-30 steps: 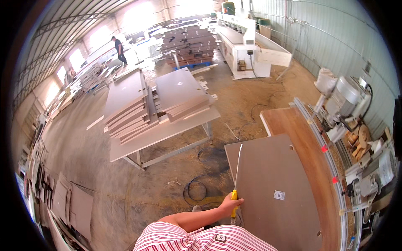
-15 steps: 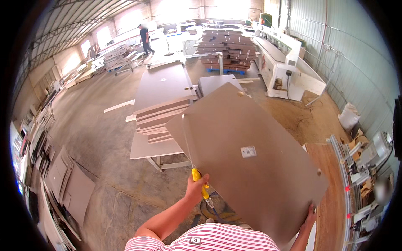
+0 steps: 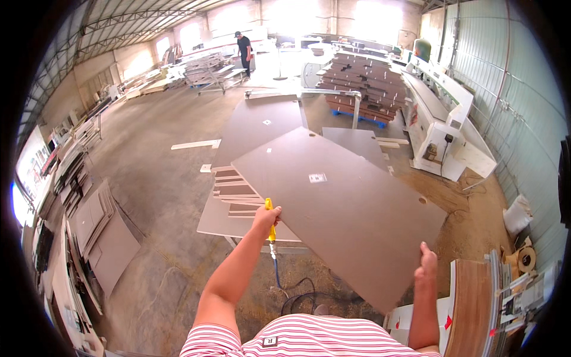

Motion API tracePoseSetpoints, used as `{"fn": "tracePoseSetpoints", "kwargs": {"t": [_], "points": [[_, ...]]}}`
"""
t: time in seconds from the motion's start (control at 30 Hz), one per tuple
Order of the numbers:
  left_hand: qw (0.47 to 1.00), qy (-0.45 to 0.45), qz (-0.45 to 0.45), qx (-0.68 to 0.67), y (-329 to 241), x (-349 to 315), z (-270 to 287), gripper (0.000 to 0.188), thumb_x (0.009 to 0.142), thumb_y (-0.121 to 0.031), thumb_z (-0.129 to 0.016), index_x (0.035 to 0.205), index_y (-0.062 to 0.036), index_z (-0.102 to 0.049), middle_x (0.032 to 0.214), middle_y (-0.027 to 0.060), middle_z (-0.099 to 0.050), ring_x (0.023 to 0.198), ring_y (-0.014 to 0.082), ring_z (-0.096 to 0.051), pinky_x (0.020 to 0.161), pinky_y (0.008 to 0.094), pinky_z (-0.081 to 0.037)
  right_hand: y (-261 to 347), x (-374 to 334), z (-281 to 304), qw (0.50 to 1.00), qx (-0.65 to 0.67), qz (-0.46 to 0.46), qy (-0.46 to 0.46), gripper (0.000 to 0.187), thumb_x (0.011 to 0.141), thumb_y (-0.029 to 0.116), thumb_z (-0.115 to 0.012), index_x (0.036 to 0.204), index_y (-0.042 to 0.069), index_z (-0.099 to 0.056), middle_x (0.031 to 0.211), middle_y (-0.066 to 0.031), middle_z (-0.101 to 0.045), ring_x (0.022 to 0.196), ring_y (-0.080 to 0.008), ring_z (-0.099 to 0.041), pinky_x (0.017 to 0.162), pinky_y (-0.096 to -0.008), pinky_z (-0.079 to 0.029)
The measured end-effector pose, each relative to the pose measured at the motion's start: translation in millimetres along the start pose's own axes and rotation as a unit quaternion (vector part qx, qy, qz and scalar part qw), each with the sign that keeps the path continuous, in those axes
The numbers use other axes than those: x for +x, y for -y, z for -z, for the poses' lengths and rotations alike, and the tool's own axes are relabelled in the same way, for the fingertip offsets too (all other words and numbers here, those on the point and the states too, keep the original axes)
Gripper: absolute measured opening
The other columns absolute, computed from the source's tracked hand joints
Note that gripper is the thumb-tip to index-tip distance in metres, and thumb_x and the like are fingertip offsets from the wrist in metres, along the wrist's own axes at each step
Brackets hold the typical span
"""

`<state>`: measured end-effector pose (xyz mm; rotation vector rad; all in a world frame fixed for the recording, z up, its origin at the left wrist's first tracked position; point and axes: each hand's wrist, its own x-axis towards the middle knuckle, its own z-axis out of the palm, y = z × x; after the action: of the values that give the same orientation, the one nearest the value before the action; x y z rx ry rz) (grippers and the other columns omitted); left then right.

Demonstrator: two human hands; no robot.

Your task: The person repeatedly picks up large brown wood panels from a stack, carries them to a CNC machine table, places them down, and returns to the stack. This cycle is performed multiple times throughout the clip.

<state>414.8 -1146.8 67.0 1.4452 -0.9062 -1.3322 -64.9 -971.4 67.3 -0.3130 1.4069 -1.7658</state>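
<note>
My left hand is closed round a yellow air blow gun, close to the left edge of a large grey-brown panel. A hose hangs from the gun's lower end. The panel lies slantwise over a stack of narrow strips on a work table, its near corner jutting out toward me. It bears a small white label and round holes near its far and right corners. At the panel's right edge is my right hand, fingers stretched upward; whether it touches the edge is hard to tell.
Another panel lies behind, and a smaller one to its right. A metal rail stands beyond. Boards lean at the left; a brown stack sits on a blue pallet. Right are a white machine and wood-coloured boards. A person stands far back.
The panel has gone away from me and down over the strips and table. My right hand, earlier gripping its near right edge, now has its fingers extended. The left hand still holds the blow gun.
</note>
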Motion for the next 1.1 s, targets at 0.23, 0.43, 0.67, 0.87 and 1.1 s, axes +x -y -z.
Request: {"fn": "tracePoseSetpoints", "kwargs": {"t": [0.23, 0.43, 0.67, 0.87, 1.1], "points": [[0.992, 0.054, -0.028, 0.114, 21, 6, -11, 0.025, 0.085, -0.024, -0.068, 0.091, -0.0019, -0.058, 0.071, 0.0036, -0.058, 0.061, 0.0124, -0.052, 0.056, 0.0313, -0.045, -103, -3, -186, 0.983, 0.102, -0.14, 0.056, 0.033, 0.102, 0.022, -0.044, 0.121, -0.006, -0.048, 0.114, -0.0154, -0.059, 0.102, -0.0314, -0.061, 0.089, -0.0476, -0.053], [0.961, -0.145, -0.146, 0.184, 52, -21, 55, 0.045, 0.082, -0.027, -0.076, 0.111, 0.0004, -0.056, 0.094, 0.0134, -0.067, 0.088, 0.0223, -0.065, 0.075, 0.0367, -0.05, -125, -8, -290, 0.899, 0.008, -0.324, 0.294, 0.033, 0.102, 0.021, -0.044, 0.12, -0.007, -0.046, 0.112, -0.0232, -0.06, 0.101, -0.0386, -0.063, 0.089, -0.0525, -0.055], [0.849, -0.267, -0.26, 0.374, 20, 106, 150, 0.036, 0.083, -0.019, -0.074, 0.103, 0.0026, -0.053, 0.097, 0.0213, -0.058, 0.094, 0.0389, -0.056, 0.083, 0.0457, -0.046, -213, 6, -445, 0.884, 0.047, -0.311, 0.346, 0.036, 0.102, 0.021, -0.045, 0.119, -0.01, -0.047, 0.112, -0.0271, -0.059, 0.1, -0.0387, -0.064, 0.088, -0.048, -0.057], [0.798, -0.272, -0.354, 0.404, -12, 197, 195, 0.04, 0.083, -0.02, -0.072, 0.109, 0.0051, -0.054, 0.094, 0.0204, -0.052, 0.095, 0.0396, -0.05, 0.086, 0.0464, -0.043, -224, 14, -552, 0.909, 0.025, -0.282, 0.305, 0.04, 0.103, 0.023, -0.045, 0.117, -0.015, -0.045, 0.114, -0.029, -0.058, 0.103, -0.0403, -0.062, 0.091, -0.0479, -0.057], [0.879, -0.079, -0.254, 0.397, -48, 172, 201, 0.038, 0.088, -0.022, -0.069, 0.117, 0.0013, -0.06, 0.086, 0.0223, -0.067, 0.079, 0.0396, -0.065, 0.069, 0.0414, -0.051, -244, 12, -528, 0.863, 0.02, -0.29, 0.413, 0.047, 0.101, 0.032, -0.049, 0.114, -0.014, -0.049, 0.113, -0.0271, -0.061, 0.106, -0.0355, -0.063, 0.093, -0.0431, -0.054]]}}
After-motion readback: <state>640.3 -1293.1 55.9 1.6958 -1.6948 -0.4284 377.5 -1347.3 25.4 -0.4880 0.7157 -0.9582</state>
